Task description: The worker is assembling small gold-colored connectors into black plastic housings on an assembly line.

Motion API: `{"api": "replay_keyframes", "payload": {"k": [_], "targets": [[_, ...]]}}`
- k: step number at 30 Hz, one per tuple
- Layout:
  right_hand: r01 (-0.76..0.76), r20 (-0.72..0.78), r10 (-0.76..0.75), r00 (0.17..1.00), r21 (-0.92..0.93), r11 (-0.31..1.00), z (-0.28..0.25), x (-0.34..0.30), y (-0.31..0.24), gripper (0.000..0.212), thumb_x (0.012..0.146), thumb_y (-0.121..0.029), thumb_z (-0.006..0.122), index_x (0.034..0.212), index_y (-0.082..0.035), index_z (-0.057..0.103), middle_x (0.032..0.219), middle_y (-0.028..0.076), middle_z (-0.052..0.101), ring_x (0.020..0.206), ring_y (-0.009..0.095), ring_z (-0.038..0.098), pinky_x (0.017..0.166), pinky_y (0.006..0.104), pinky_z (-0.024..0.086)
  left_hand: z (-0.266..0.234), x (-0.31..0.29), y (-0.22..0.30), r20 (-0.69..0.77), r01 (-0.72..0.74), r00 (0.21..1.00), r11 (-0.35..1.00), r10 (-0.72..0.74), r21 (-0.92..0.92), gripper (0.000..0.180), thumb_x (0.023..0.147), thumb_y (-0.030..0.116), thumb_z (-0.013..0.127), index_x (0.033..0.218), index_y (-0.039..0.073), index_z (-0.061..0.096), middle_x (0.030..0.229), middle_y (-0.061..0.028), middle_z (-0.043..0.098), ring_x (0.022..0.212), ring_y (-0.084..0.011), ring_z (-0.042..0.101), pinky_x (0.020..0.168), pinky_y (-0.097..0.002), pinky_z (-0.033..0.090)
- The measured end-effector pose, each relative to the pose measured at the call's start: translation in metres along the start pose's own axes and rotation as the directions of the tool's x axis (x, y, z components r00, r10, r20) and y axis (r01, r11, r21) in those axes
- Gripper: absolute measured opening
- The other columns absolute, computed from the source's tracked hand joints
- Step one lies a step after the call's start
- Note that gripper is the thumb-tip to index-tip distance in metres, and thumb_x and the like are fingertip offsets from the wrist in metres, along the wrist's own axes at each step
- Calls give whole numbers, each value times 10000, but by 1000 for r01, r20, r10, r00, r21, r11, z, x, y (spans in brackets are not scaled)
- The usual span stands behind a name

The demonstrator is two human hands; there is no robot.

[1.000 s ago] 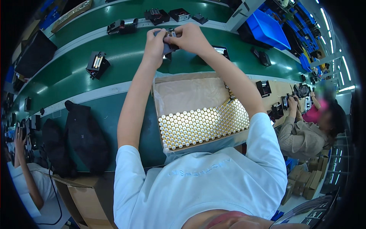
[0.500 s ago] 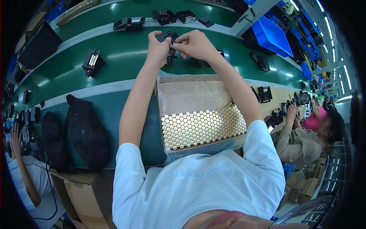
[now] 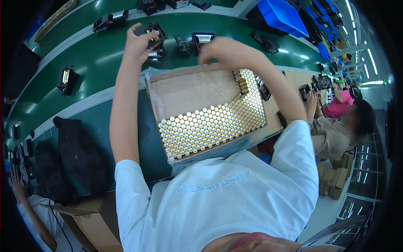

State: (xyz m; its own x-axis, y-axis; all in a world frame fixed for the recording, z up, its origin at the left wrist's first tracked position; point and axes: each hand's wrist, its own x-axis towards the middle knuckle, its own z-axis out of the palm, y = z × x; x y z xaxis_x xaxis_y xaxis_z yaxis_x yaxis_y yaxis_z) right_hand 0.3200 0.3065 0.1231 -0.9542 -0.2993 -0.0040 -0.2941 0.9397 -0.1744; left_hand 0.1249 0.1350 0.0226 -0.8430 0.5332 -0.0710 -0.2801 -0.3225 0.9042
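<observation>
My left hand [image 3: 136,44] is closed round a black plastic battery housing [image 3: 157,34], held above the green bench beyond the box. Brass-coloured batteries show in the housing, next to my thumb. My right hand [image 3: 223,52] hovers over the far edge of an open cardboard box [image 3: 184,74], apart from the housing. Motion blurs its fingers, and whether they hold anything is not visible. Upright batteries [image 3: 197,130] stand in tight rows in the box's near part and up its right side. A few lie tilted at the edge of the bare brown area.
More black housings [image 3: 203,38] lie along the bench, one at the left [image 3: 67,80]. Black cloth bundles [image 3: 79,147] rest left of the box. A blue bin [image 3: 283,17] stands at the far right. Co-workers sit on both sides, with a person's hands [image 3: 312,103] at the right.
My right hand has left the housing and moved right and nearer, over the box's far edge. My left hand still holds the housing. The whole view has shifted, showing more of the box's right side.
</observation>
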Motion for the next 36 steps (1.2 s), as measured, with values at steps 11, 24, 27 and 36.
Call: {"api": "replay_keyframes", "payload": {"k": [11, 24, 27, 36], "targets": [[250, 713, 4, 701, -250, 935, 60, -63, 25, 226, 682, -196, 783, 853, -68, 709, 763, 94, 682, 718, 321, 636, 650, 430, 525, -11, 6, 13, -74, -28, 996, 982, 42, 184, 661, 781, -79, 721, 1326, 28, 362, 1219, -281, 438, 968, -359, 620, 778, -402, 616], [201, -168, -146, 975, 383, 902, 29, 26, 0, 173, 765, -82, 744, 931, -42, 715, 687, 30, 679, 530, 101, 552, 510, 231, 439, -37, 8, 30, -156, -35, 985, 965, 78, 261, 598, 789, -77, 670, 1309, 23, 392, 1167, -255, 488, 939, -325, 622, 735, -380, 609], [153, -554, 88, 828, 374, 914, 28, 107, -12, 137, 804, -111, 750, 906, -20, 739, 674, 24, 682, 540, 105, 577, 523, 229, 467, -42, 6, 31, -150, -33, 985, 942, 87, 335, 570, 794, -65, 659, 1298, 25, 409, 1141, -242, 513, 923, -310, 625, 717, -368, 602], [-58, -591, 29, 806, -30, 998, 72, 190, -10, 208, 905, -206, 652, 985, -43, 753, 1017, 56, 694, 737, 177, 633, 689, 292, 519, -48, 2, 43, -181, -148, 953, 895, 243, 421, 514, 796, 34, 667, 1267, 57, 461, 1062, -197, 580, 815, -300, 644, 687, -361, 563]]}}
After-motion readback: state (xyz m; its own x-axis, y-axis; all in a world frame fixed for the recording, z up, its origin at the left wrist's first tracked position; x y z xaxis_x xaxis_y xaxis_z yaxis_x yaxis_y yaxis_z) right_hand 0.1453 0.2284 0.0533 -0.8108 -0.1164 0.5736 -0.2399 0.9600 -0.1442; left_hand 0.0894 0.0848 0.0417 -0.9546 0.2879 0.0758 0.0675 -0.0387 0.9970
